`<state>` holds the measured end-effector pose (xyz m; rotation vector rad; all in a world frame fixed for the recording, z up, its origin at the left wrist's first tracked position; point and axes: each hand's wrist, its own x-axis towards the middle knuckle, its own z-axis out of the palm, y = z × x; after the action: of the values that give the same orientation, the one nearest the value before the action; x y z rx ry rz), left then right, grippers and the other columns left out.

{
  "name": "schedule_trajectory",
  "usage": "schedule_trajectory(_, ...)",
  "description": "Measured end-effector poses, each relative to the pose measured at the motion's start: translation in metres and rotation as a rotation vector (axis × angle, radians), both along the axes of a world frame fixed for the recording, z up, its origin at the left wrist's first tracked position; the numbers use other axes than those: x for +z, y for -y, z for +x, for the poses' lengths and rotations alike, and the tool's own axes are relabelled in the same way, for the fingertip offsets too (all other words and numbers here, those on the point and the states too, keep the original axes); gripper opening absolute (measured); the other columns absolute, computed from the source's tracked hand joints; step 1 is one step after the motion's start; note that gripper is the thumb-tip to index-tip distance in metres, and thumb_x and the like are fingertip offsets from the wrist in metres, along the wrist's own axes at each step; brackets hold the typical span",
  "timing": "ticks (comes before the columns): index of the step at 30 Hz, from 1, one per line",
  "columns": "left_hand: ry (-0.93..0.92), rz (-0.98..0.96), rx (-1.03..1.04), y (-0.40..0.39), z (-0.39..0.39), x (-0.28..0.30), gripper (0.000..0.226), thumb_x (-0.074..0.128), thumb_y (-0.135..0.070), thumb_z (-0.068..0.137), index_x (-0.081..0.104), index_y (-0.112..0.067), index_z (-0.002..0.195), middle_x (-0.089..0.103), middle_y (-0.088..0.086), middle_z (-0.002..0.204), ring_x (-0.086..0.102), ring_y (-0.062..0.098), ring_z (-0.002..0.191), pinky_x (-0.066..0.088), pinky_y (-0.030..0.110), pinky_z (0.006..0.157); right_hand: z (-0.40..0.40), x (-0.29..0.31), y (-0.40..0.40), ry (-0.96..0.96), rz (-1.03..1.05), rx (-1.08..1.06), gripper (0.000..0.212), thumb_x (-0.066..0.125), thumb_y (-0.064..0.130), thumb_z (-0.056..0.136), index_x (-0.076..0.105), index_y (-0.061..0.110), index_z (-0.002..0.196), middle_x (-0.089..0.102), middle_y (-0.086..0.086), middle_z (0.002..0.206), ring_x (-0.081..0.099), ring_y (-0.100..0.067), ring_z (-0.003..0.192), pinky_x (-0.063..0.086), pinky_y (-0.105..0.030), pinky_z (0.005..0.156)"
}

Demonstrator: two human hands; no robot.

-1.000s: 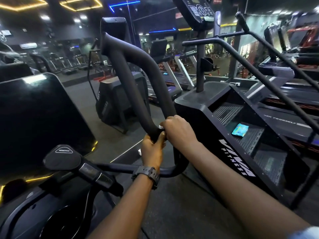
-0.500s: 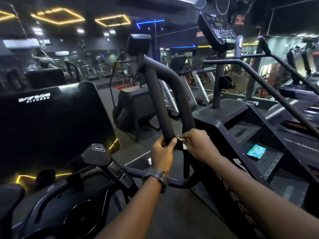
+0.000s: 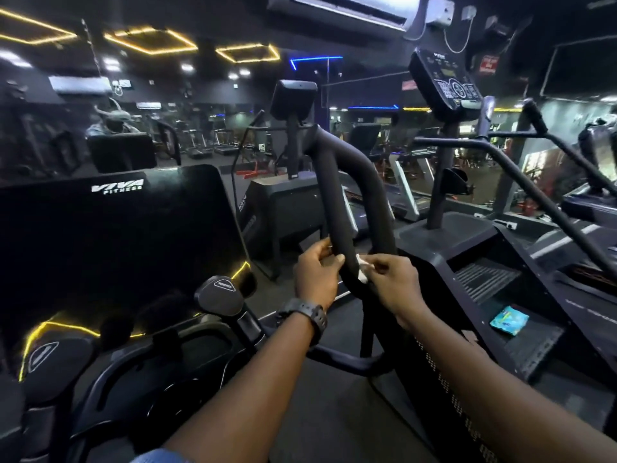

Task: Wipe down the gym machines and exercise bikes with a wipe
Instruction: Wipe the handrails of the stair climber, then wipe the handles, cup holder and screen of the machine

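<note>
Head view, the only one we've got: both hands are up on the padded handlebar of the exercise machine, a thick black loop whose near limb runs long and steep, rising from the hands toward the upper left before bending over at the top. The wipe is a small white scrap wrapped around that limb, showing on its right side and a sliver on the left by the other hand. The right hand pinches it, fingertips drawn narrow on the white edge; the left hand, wristwatch below it, has fingers and thumb curled in against the bar's left side, apparently pinching the wipe's other end, though little of it shows there. Both hands sit level, equally near. Judging by that, the bar's axis is what matters: the wipe lies across it, so any stroke should travel along the limb, up toward the bend. A teal packet rests on the neighbouring stair climber's step, well apart.
</note>
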<state>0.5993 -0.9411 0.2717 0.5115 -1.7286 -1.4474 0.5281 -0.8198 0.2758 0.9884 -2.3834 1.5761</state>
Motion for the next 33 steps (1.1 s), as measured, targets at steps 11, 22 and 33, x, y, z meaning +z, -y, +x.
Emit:
schedule_trajectory(11,0.043,-0.064,-0.066,0.003,0.003,0.007,0.045,0.063,0.008,0.084,0.068,-0.012,0.123,0.074,0.002,0.110,0.069,0.011,0.100,0.056,0.032,0.093,0.009,0.036,0.018,-0.194,-0.063,-0.061,0.016,0.069,0.018,0.089,0.077,0.020,0.102,0.076,0.004,0.100,0.069,-0.009,0.093,0.050,-0.021,0.085)
schedule_trajectory(22,0.063,-0.041,-0.237,0.004,0.026,0.023,0.043,0.067,-0.013,0.077,0.068,-0.021,0.119,0.073,-0.001,0.112,0.065,0.011,0.091,0.052,0.030,0.076,0.009,0.037,0.029,-0.280,-0.029,-0.137,0.017,0.066,0.021,0.090,0.077,0.015,0.102,0.076,-0.006,0.099,0.071,-0.022,0.093,0.048,-0.029,0.083)
schedule_trajectory(33,0.335,-0.478,0.205,0.047,0.144,0.043,0.018,0.061,0.000,0.081,0.077,-0.006,0.088,0.075,0.017,0.089,0.070,0.031,0.089,0.052,0.035,0.074,0.114,0.038,0.094,-0.339,-0.276,0.199,0.017,0.068,0.017,0.089,0.074,0.020,0.105,0.070,0.009,0.093,0.063,-0.003,0.083,0.046,-0.011,0.075)
